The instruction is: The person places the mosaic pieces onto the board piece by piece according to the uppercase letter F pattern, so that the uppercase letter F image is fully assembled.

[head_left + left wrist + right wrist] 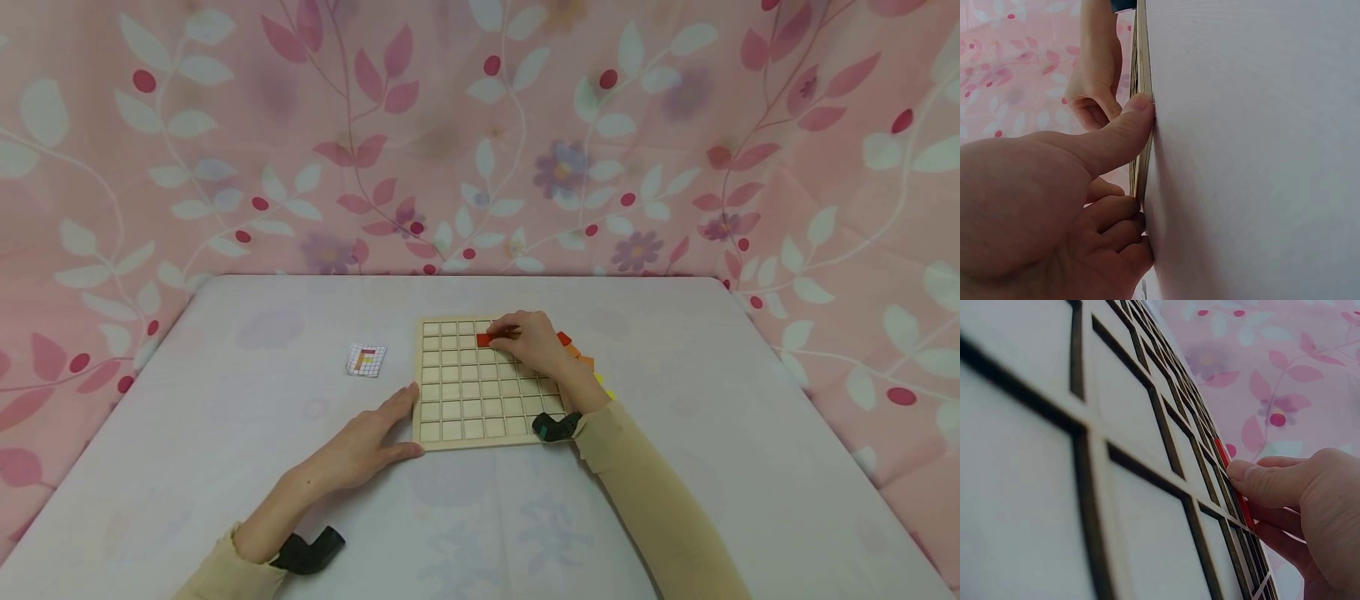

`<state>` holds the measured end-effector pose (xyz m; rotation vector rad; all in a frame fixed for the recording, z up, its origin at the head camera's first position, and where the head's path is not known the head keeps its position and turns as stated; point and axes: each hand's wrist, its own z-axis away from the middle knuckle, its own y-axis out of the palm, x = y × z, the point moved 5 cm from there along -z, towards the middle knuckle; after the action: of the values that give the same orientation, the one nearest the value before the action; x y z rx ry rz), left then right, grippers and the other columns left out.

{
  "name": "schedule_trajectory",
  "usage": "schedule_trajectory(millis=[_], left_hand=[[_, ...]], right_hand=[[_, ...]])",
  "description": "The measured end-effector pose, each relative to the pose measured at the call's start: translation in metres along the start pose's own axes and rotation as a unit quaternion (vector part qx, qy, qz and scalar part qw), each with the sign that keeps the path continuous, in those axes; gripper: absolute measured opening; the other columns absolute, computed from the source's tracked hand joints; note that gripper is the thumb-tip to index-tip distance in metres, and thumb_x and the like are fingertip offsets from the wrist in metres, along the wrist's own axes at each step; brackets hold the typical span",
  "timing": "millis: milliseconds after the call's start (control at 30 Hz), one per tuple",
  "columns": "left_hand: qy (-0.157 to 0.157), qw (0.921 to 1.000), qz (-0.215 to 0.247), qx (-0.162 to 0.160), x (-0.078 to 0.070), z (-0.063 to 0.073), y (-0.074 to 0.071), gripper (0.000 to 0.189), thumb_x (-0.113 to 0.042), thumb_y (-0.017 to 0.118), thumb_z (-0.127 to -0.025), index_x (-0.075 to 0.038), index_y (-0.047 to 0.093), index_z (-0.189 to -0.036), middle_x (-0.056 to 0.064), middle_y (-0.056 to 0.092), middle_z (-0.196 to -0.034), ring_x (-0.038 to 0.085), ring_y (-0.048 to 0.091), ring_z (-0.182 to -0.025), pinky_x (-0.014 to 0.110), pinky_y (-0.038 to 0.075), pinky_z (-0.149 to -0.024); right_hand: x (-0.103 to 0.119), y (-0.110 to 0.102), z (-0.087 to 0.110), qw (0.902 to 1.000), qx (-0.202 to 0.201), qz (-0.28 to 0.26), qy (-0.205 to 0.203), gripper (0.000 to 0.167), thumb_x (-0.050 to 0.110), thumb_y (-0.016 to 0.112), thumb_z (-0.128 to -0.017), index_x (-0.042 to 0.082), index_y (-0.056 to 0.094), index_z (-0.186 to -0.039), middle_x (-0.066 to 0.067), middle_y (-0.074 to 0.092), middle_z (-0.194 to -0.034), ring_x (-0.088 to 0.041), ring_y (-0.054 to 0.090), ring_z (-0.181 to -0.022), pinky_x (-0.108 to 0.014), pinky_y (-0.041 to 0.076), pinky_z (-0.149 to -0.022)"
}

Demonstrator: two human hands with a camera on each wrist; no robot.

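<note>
A square wooden grid board (461, 390) lies on the table. My left hand (363, 443) rests against its near left corner, fingers along the left side and thumb at the front edge; in the left wrist view the thumb (1124, 134) touches the board's edge. Over the far part of the board, my right hand (534, 343) pinches a red tile (1246, 512) between thumb and fingers, down at the grid. Just left of these fingertips, red shows in a cell (483, 341). The right fingers partly hide the red pieces.
Left of the board lies a small gridded card (366, 360) printed with a coloured pattern. Red, orange (587, 363) and yellow pieces lie along the board's right side, partly behind the right forearm. A flowered pink curtain (450, 150) hangs beyond the white-covered table (675, 467).
</note>
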<state>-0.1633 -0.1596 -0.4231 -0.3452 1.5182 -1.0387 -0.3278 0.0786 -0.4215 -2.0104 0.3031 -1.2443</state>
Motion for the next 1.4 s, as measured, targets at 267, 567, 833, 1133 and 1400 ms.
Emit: schedule_trajectory(millis=[267, 567, 833, 1133, 1400], left_hand=[[0.002, 1.0000, 0.002, 0.001, 0.001, 0.000, 0.001, 0.086, -0.031, 0.071, -0.093, -0.003, 0.023, -0.158, 0.018, 0.025, -0.163, 0.034, 0.023, -0.151, 0.053, 0.026, -0.119], [-0.001, 1.0000, -0.002, 0.001, -0.001, 0.000, -0.001, 0.087, -0.031, 0.071, -0.093, -0.004, 0.022, -0.158, 0.017, 0.024, -0.164, 0.034, 0.022, -0.151, 0.054, 0.026, -0.120], [0.001, 1.0000, -0.001, 0.002, 0.000, -0.001, -0.001, 0.087, -0.032, 0.071, -0.093, -0.004, 0.022, -0.159, 0.017, 0.024, -0.164, 0.034, 0.022, -0.152, 0.053, 0.026, -0.119], [-0.001, 1.0000, -0.006, 0.007, -0.001, -0.001, -0.001, 0.087, -0.033, 0.071, -0.093, -0.004, 0.021, -0.159, 0.016, 0.023, -0.164, 0.034, 0.021, -0.152, 0.055, 0.025, -0.119], [-0.006, 0.9999, -0.008, 0.007, 0.000, -0.002, -0.001, 0.087, -0.034, 0.070, -0.093, -0.005, 0.021, -0.159, 0.016, 0.023, -0.165, 0.033, 0.021, -0.152, 0.056, 0.025, -0.119]], right_hand=[[0.003, -0.017, -0.001, 0.9993, -0.021, -0.012, 0.028, 0.024, 0.016, 0.078, -0.088, 0.007, 0.077, -0.110, -0.011, 0.072, -0.116, -0.028, 0.066, -0.111, -0.042, 0.055, -0.095], [-0.005, -0.066, 0.012, 0.9974, -0.051, -0.010, 0.050, 0.025, 0.018, 0.079, -0.088, 0.007, 0.076, -0.110, -0.008, 0.074, -0.111, -0.027, 0.063, -0.110, -0.050, 0.051, -0.097], [-0.035, -0.090, 0.037, 0.9939, -0.063, 0.042, 0.080, 0.026, 0.020, 0.078, -0.088, 0.006, 0.075, -0.110, -0.010, 0.074, -0.110, -0.029, 0.064, -0.109, -0.050, 0.051, -0.097], [-0.052, -0.094, 0.054, 0.9902, -0.055, 0.029, 0.125, 0.025, 0.023, 0.077, -0.089, 0.008, 0.075, -0.110, -0.009, 0.074, -0.109, -0.029, 0.063, -0.111, -0.049, 0.048, -0.100], [-0.060, -0.084, 0.055, 0.9887, -0.036, 0.009, 0.145, 0.023, 0.019, 0.076, -0.091, 0.005, 0.074, -0.109, -0.011, 0.073, -0.108, -0.029, 0.066, -0.106, -0.046, 0.053, -0.096]])
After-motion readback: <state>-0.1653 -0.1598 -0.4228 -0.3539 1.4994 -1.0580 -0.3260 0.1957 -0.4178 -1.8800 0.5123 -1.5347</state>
